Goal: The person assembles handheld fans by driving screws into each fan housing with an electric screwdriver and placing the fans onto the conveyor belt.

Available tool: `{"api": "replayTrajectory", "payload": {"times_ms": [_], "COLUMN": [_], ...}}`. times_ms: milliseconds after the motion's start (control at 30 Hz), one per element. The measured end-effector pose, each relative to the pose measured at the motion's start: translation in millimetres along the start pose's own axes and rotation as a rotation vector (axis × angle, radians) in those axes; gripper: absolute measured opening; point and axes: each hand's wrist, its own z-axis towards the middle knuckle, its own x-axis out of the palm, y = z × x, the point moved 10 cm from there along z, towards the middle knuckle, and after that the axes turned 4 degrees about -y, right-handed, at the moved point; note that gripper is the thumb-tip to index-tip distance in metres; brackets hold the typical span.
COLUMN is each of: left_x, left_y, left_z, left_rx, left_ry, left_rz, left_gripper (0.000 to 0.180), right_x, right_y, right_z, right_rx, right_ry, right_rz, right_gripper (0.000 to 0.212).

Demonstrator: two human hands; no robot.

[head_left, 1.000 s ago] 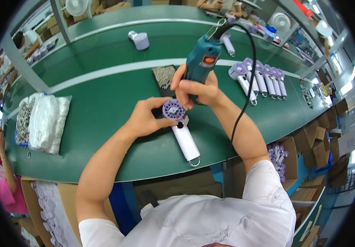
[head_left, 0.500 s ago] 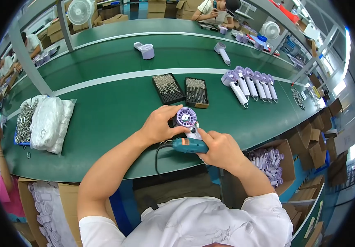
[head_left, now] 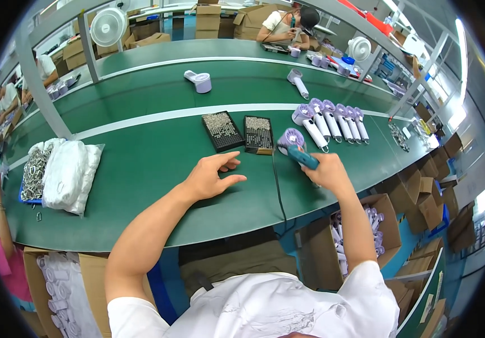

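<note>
My right hand (head_left: 331, 172) is closed round a teal electric screwdriver (head_left: 302, 157) with a black cord. A small lilac handheld fan (head_left: 291, 138) is right at the screwdriver's far end; its handle is hidden, and I cannot tell whether the same hand grips it too. My left hand (head_left: 213, 176) hovers over the green table with its fingers apart, holding nothing. Just beyond my hands lie two black screw trays, the left tray (head_left: 222, 130) and the right tray (head_left: 258, 135), both with small screws. To the right, several lilac-and-white handheld fans (head_left: 327, 121) lie in a row.
A blue bin of metal clips (head_left: 33, 174) and white plastic bags (head_left: 70, 176) sit at the left. Two fan bodies lie on the strip beyond, one a lilac piece (head_left: 202, 82). Boxes of parts, a right carton (head_left: 390, 225) and a left carton (head_left: 93, 276), stand below the edge. Co-workers sit beyond.
My right hand has moved right and away from me with the screwdriver, and the fan has gone the same way. My left hand has let go of the fan and opened.
</note>
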Motion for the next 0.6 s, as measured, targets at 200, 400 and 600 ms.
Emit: {"api": "replayTrajectory", "payload": {"times_ms": [200, 400, 600], "left_x": [-14, -18, -19], "left_y": [12, 14, 16], "left_z": [-3, -2, 1], "left_rx": [-0.073, -0.12, -0.172], "left_ry": [-0.053, -0.037, -0.031], "left_rz": [-0.02, -0.027, -0.081], "left_gripper": [0.054, 0.047, 0.042], "right_x": [24, 45, 44], "right_y": [-18, -55, -52], "right_z": [60, 77, 93], "right_rx": [0.026, 0.176, 0.217], "right_ry": [-0.077, 0.017, -0.039], "right_rz": [-0.163, -0.171, -0.214], "right_gripper": [0.029, 0.034, 0.032]}}
